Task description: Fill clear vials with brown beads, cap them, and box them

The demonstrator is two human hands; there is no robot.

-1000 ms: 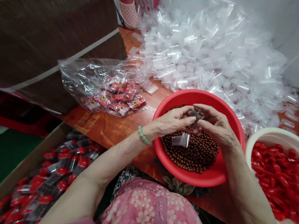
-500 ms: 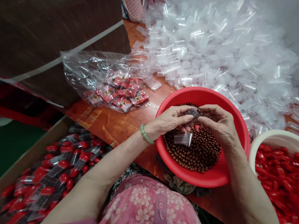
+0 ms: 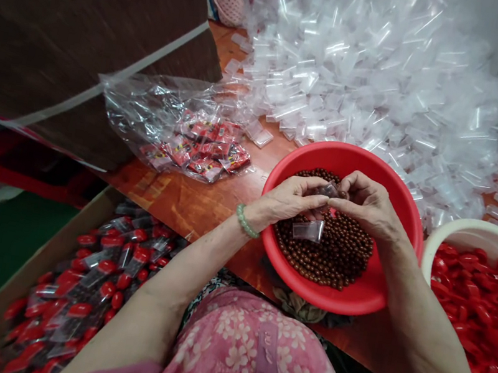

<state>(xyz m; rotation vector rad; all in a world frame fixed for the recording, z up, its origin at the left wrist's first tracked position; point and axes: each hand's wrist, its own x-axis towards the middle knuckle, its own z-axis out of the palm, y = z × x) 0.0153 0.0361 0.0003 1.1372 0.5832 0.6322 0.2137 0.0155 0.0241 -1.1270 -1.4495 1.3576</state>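
Over the red basin [image 3: 330, 300] both hands meet. My left hand [image 3: 297, 199], with a green bead bracelet [image 3: 247, 221] at its wrist, is closed on a small clear plastic case [image 3: 329, 190]. My right hand [image 3: 366, 204] touches the near end of the case, its thumb and fingers pinched round what looks like brown beads [image 3: 343, 195]. Brown bead strings [image 3: 337, 257] fill much of the basin. Another clear case [image 3: 308, 229] lies on them below my left hand. The fingers partly hide the held case.
Clear plastic cases [image 3: 371, 73] are heaped behind the basin. A white basin [image 3: 448, 227] with red parts stands right. Red packets [image 3: 208, 148] in a plastic bag lie left. A box [image 3: 25, 252] of red-capped cases sits lower left, below a large brown stack [image 3: 89, 29].
My right hand's fingers have curled in closer to the case, and brown beads now show at its fingertips. The view has shifted slightly.
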